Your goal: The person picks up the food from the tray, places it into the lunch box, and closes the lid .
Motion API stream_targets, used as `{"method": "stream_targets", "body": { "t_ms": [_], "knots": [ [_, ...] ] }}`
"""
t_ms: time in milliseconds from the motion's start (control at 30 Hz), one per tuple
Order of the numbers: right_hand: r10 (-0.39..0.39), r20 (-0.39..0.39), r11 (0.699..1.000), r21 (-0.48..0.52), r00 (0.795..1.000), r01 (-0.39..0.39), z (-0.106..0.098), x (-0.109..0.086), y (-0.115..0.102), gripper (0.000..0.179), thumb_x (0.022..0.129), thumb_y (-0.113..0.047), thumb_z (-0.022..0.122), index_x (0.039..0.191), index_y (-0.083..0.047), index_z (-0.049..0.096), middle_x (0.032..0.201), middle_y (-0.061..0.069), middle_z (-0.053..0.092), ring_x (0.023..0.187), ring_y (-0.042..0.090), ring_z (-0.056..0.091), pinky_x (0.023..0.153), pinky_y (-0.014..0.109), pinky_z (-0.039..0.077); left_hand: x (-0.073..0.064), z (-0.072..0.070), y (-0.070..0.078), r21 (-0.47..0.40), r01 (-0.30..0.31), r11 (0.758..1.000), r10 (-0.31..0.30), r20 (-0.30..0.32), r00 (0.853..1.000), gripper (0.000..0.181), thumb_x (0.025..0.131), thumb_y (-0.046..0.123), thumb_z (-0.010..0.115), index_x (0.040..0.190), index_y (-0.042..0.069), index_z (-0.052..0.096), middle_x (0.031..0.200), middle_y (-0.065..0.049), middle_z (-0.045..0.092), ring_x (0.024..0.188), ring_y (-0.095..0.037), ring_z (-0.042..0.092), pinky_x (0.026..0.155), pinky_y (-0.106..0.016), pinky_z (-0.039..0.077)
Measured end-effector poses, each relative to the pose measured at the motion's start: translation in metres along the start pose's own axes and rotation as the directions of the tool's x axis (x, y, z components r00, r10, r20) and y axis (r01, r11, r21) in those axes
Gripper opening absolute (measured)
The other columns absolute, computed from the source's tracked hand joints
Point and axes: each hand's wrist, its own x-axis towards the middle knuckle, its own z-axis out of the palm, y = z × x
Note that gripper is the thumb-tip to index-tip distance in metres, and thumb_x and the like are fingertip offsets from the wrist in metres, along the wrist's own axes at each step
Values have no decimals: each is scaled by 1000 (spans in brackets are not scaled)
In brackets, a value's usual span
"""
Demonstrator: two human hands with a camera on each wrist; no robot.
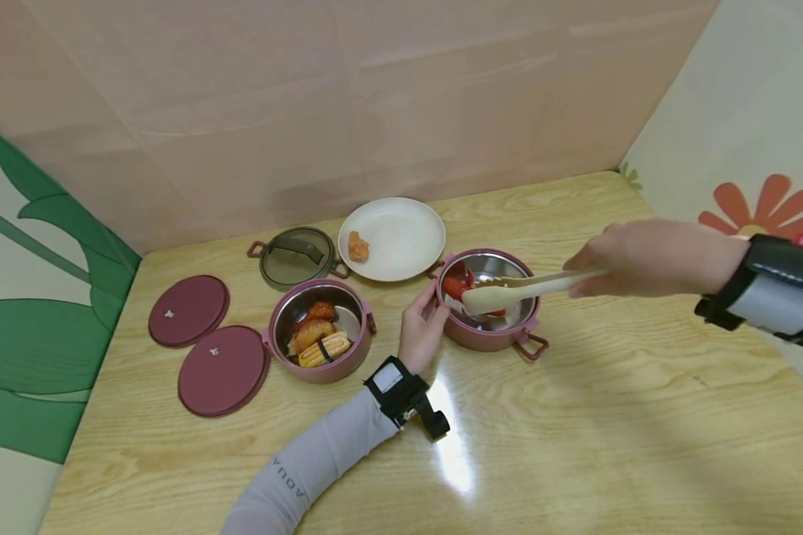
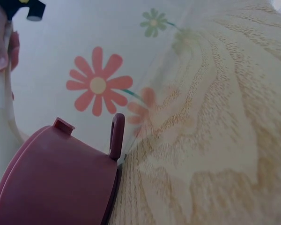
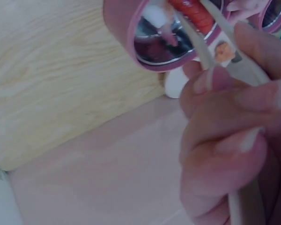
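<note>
My right hand (image 1: 632, 256) grips cream-coloured tongs (image 1: 535, 288) above the right pink pot (image 1: 482, 339). Between the tongs' tips is a red, ridged food piece (image 3: 194, 14), inside the steel-lined pot; part of it is hidden behind the tongs in the head view. At the near left side of this pot, my left hand (image 1: 420, 331) holds the rim with thumb and fingers. The left wrist view shows the pot's outer wall (image 2: 61, 180) and its upright handle (image 2: 116, 136).
Left of my left hand stands another pink pot (image 1: 321, 371) holding a corn cob (image 1: 324, 349) and browned food pieces. Behind are a white plate (image 1: 401, 238) with an orange-brown nugget (image 1: 358, 247) and a glass lid (image 1: 288, 267). Two maroon lids (image 1: 187, 308) lie at far left.
</note>
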Motion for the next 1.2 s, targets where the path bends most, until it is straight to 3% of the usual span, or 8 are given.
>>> {"method": "stream_targets", "body": {
  "t_ms": [200, 433, 633, 933, 1200],
  "knots": [
    [-38, -64, 990, -137, 997, 29, -1, 0, -20, 20, 81, -40, 77, 91, -23, 72, 71, -12, 60, 59, 7, 48, 51, 28, 44, 0, 0, -1, -8, 1, 1000, -1, 1, 1000, 53, 95, -5, 49, 146, -5, 39, 152, -18, 41, 140, -26, 41, 115, -34, 36],
    [-98, -131, 957, -284, 987, 57, 7, 1, -34, 25, 79, -36, 80, 75, -19, 62, 62, -7, 49, 52, 11, 41, 46, 28, 41, -1, 3, -2, -13, -6, 1000, 6, 3, 1000, 54, 93, -6, 49, 146, -6, 38, 152, -19, 40, 140, -27, 41, 114, -33, 37],
    [-100, -134, 956, -288, 986, 58, 9, 1, -35, 25, 79, -35, 80, 74, -19, 61, 60, -7, 47, 51, 11, 39, 45, 26, 37, -1, 4, 0, -6, 9, 1000, -9, -5, 1000, 53, 94, -6, 49, 146, -5, 38, 153, -18, 40, 140, -27, 40, 114, -33, 36],
    [-74, -126, 951, -307, 989, 32, 9, 1, -44, 29, 80, -35, 79, 70, -17, 60, 57, -5, 44, 48, 11, 37, 43, 25, 33, -2, 0, 1, 15, -35, 999, 35, 8, 999, 51, 95, -3, 49, 145, -7, 38, 151, -22, 41, 140, -30, 41, 114, -32, 37],
    [12, -59, 966, -257, 998, -27, 6, 1, -44, 29, 81, -41, 77, 78, -16, 64, 60, -5, 47, 50, 13, 41, 44, 27, 37, -2, 1, 2, 13, -14, 1000, 14, 5, 1000, 52, 96, -3, 48, 146, -6, 38, 151, -19, 41, 140, -27, 41, 114, -31, 37]
  ]
}}
